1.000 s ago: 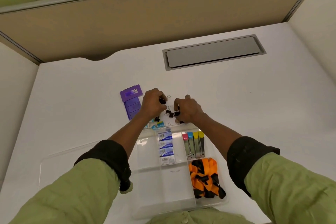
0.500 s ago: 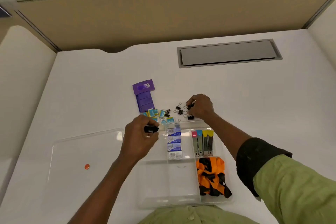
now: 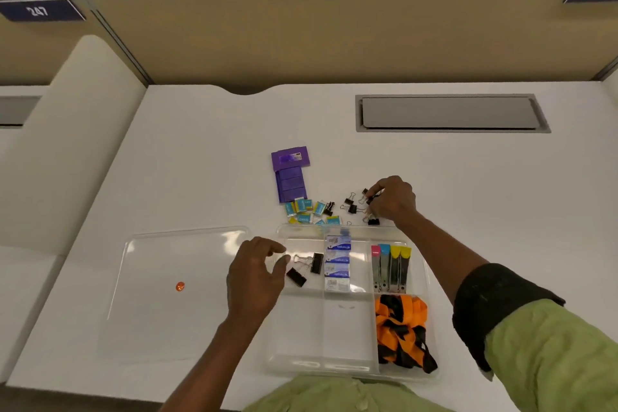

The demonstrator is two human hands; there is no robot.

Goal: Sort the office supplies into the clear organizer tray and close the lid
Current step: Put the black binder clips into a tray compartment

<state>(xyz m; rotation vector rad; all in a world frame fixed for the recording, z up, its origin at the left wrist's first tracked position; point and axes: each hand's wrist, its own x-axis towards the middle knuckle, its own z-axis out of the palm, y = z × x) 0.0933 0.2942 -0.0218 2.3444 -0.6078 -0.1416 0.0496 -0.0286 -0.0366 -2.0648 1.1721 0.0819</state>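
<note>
Left hand: fingers spread, empty, beside two binder clips lying in the organizer tray (upper-left compartment).
Right hand: pinching a loose clip beyond the tray, likely to sort it.
Lid: open, flat left.

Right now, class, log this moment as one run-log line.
left hand: open, beside two black binder clips in clear organizer tray | right hand: grip on loose black clip | lid: open

My one head view, looking forward and steeply down, wide-angle, close over the desk, edges probably warped.
</note>
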